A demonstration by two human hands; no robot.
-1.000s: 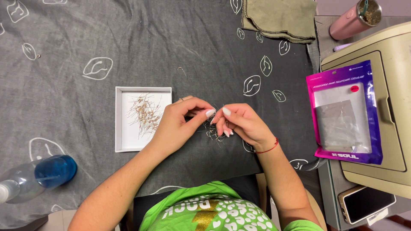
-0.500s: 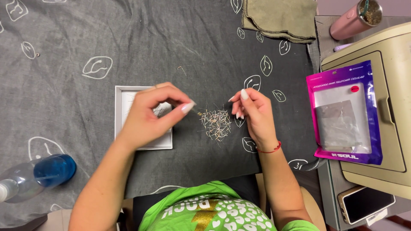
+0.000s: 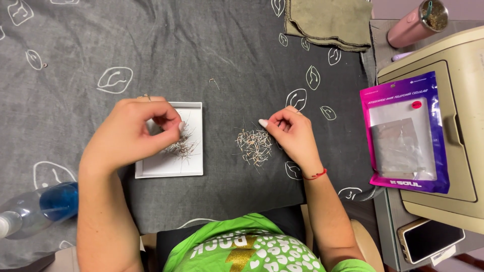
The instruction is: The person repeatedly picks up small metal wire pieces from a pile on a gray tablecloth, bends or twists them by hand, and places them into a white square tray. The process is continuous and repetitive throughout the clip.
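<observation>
My left hand (image 3: pixel 132 133) hovers over a shallow white square tray (image 3: pixel 194 168). Its thumb and forefinger are pinched together right at a small heap of thin metal pins (image 3: pixel 182 147) lying in the tray. A second loose pile of the same pins (image 3: pixel 253 146) lies on the dark grey cloth (image 3: pixel 227 60) just right of the tray. My right hand (image 3: pixel 293 137) rests beside that pile, fingers curled in, forefinger tip at the pile's upper edge. Nothing shows between its fingers.
A purple and pink plastic pouch (image 3: pixel 403 133) lies on a beige machine (image 3: pixel 454 151) at the right, with a phone (image 3: pixel 428 241) below it. A pink tumbler (image 3: pixel 416 22) and a folded olive cloth (image 3: pixel 330 21) sit at the back. A blue-capped bottle (image 3: pixel 38 209) lies at lower left.
Both hands met over the pin pile a second ago. My left hand has since moved left, pinched, until it is over the tray. My right hand stayed by the pile.
</observation>
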